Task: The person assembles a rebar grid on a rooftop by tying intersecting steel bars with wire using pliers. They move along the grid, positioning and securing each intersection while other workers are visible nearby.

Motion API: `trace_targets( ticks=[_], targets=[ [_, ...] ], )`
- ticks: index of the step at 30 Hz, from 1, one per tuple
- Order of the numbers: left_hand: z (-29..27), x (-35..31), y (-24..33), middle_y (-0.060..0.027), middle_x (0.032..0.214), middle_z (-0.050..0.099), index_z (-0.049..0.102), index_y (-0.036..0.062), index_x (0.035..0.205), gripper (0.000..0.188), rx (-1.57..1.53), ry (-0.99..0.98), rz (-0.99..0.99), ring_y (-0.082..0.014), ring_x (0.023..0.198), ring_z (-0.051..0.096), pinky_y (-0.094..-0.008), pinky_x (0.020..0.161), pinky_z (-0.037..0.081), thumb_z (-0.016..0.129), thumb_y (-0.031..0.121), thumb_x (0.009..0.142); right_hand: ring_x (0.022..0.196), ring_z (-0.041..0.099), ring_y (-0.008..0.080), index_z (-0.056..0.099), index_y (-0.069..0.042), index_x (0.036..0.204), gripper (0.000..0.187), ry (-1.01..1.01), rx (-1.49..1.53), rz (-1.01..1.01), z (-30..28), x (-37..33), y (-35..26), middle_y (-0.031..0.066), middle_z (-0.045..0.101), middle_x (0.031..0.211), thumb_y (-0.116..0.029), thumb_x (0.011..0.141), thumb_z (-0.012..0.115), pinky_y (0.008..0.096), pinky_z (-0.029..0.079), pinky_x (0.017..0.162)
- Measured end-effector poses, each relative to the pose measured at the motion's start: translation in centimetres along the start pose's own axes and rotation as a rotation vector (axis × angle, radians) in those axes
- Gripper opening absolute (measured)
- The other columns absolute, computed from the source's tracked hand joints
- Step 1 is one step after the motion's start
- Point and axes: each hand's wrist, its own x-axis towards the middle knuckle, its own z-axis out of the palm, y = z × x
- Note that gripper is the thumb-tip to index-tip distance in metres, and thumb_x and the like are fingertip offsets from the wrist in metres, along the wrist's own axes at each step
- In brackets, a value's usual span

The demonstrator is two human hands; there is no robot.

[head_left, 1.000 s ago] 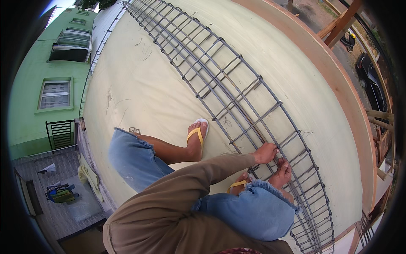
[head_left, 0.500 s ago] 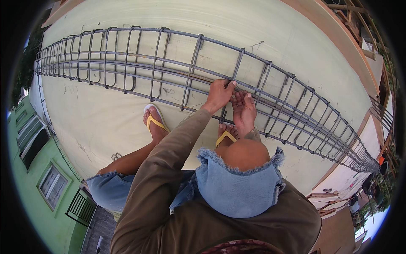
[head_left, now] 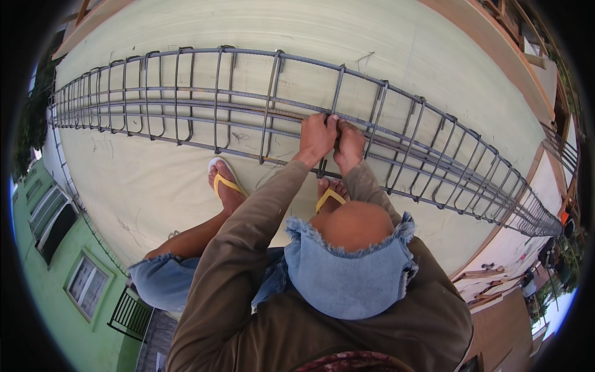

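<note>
While bent over a rebar cage (head_left: 271, 99) on a pale surface (head_left: 310, 25), already hooped along its visible length, holding left hand (head_left: 317, 137) and right hand (head_left: 351, 146) together against its middle stretch with fingers (head_left: 331, 119) curled; cannot tell if clamped, nor finished work from unfinished.

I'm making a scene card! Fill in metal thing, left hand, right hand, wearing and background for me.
Metal thing: long barred cage on a pale surface
Left hand: at the cage's middle bars
Right hand: close beside the left, fingertips mostly hidden
Wearing: yellow-strapped flip-flops, frayed blue denim
Background: green building, lower left
</note>
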Motion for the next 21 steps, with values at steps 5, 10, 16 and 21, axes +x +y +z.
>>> trace_targets(
  ticks=[5, 10, 16, 21],
  targets=[
    [0.5, 0.0, 0.0, -0.0248, 0.069, 0.066, 0.069, -0.0048, 0.078, 0.034, 0.051, 0.050, 0.040, -0.0439, 0.071, 0.067, -0.0481, 0.067, 0.052, 0.059, 0.024, 0.094, 0.088, 0.063, 0.0173, 0.057, 0.000, 0.127, 0.029, -0.254, 0.198, 0.078, -0.2, 0.0, -1.1, 0.0080, 0.065, 0.107, -0.008, 0.100, 0.049, 0.0310, 0.052, 0.071],
    [0.3, -0.2, 0.6, -0.0268, 0.071, 0.065, 0.068, -0.0051, 0.077, 0.034, 0.056, 0.062, 0.029, -0.0455, 0.073, 0.066, -0.0500, 0.069, 0.051, 0.060, 0.024, 0.093, 0.098, 0.065, 0.0183, 0.050, 0.000, 0.138, 0.041, -0.341, 0.131, 0.132, 0.6, -1.8, -3.4, 0.0122, 0.063, 0.120, -0.005, 0.098, 0.050, 0.0320, 0.053, 0.078],
    [-0.1, -0.4, 0.8, -0.0270, 0.072, 0.065, 0.066, -0.0062, 0.077, 0.035, 0.071, 0.043, -0.034, -0.0459, 0.074, 0.066, -0.0517, 0.071, 0.050, 0.061, 0.024, 0.093, 0.076, 0.068, 0.0196, 0.068, 0.005, 0.110, 0.029, 0.006, -0.797, -0.602, -0.6, -3.9, -6.4, 0.0131, 0.072, 0.087, -0.018, 0.093, 0.065, 0.0325, 0.055, 0.070],
    [0.3, 0.0, 0.6, -0.0280, 0.073, 0.064, 0.066, -0.0065, 0.078, 0.033, 0.036, 0.035, 0.009, -0.0477, 0.075, 0.064, -0.0524, 0.071, 0.049, 0.060, 0.022, 0.094, 0.071, 0.067, 0.0182, 0.067, 0.007, 0.108, 0.028, -0.256, -1.107, -0.451, 2.5, 0.9, -11.1, 0.0152, 0.073, 0.087, -0.015, 0.090, 0.066, 0.0320, 0.054, 0.062]
  ],
)
